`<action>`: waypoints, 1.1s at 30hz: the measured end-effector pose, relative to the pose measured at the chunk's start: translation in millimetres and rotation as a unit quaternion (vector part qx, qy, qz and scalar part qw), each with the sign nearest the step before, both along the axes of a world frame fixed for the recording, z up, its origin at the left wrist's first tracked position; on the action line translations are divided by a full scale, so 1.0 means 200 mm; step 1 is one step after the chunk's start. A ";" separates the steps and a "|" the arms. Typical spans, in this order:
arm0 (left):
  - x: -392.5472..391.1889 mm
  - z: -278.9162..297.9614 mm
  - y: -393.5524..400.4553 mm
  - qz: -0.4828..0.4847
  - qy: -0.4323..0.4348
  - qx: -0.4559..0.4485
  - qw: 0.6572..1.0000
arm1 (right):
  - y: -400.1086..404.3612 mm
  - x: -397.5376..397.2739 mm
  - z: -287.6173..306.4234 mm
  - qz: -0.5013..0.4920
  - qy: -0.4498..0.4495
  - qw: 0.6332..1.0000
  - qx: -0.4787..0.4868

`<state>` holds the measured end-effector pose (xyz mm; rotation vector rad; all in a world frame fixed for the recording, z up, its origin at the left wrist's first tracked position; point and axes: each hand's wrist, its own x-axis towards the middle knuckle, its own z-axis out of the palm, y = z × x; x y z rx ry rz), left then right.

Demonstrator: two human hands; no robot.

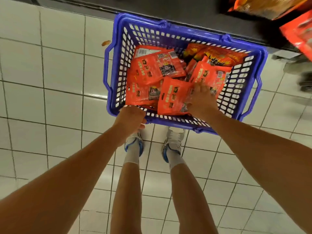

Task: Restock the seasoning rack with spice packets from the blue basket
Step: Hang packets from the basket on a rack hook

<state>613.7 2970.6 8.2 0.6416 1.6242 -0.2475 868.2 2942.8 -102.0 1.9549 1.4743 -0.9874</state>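
Observation:
A blue plastic basket stands on the white tiled floor in front of my feet, filled with several orange-red spice packets. My left hand grips the basket's near rim at its left corner, fingers curled over the edge. My right hand reaches inside the basket and its fingers curl round a packet near the front right. Packets on the seasoning rack show blurred at the top right.
The dark base of the shelving runs along the top behind the basket. My two legs and white-and-blue shoes stand just before the basket. A small orange scrap lies on the tiles to the left.

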 end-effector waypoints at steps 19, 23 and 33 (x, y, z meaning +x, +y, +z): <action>0.25 0.01 -0.07 0.201 -0.126 0.002 0.972 | -0.08 -0.27 0.37 -0.003 0.342 0.928 0.147; 0.19 -0.02 -0.07 0.165 -0.101 0.037 0.980 | -0.04 -0.34 0.35 0.012 0.400 0.910 0.109; 0.10 -0.08 -0.02 0.197 -0.006 0.039 0.980 | -0.02 -0.03 0.07 -0.231 0.038 0.960 0.152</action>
